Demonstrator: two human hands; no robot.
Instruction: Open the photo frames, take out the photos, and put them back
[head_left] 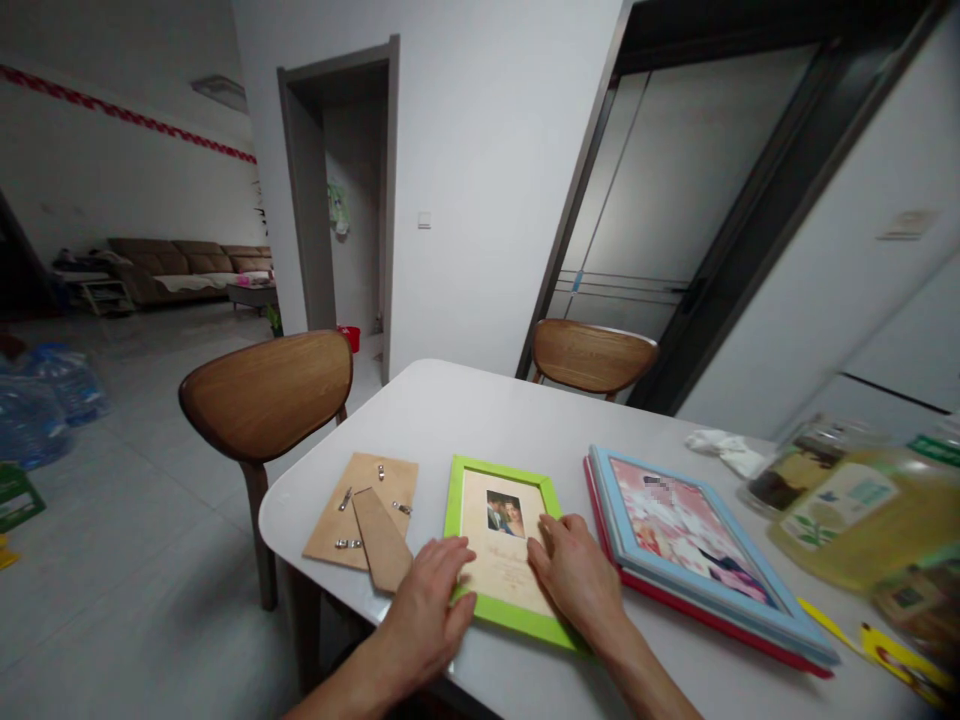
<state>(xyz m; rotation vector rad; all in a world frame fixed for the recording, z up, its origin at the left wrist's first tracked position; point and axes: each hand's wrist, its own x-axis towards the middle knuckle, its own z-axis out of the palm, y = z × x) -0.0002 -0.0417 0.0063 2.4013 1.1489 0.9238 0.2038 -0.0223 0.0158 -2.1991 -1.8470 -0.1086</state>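
Observation:
A lime-green picture frame (pixel 517 624) lies flat on the table, around a cream card (pixel 480 490) with a small photo of two people. My left hand (pixel 435 592) rests at the frame's lower left edge, fingers spread and reaching over the border. From the right, my right hand (pixel 576 572) lies across the frame's side, its bent fingertips touching the card. Both hands are apart from each other and grip nothing visible. Left of the frame is a brown backing board (pixel 330 535) with metal clips and a stand leg (pixel 381 540).
On the right, a blue picture frame (pixel 720 592) lies on a red one (pixel 780 650). Beyond are a bottle of yellow liquid (pixel 847 520), a jar (pixel 799 465), white tissue (pixel 724 448) and a yellow-handled tool (pixel 900 660). Wooden chairs (pixel 274 390) stand around the white table (pixel 442 400).

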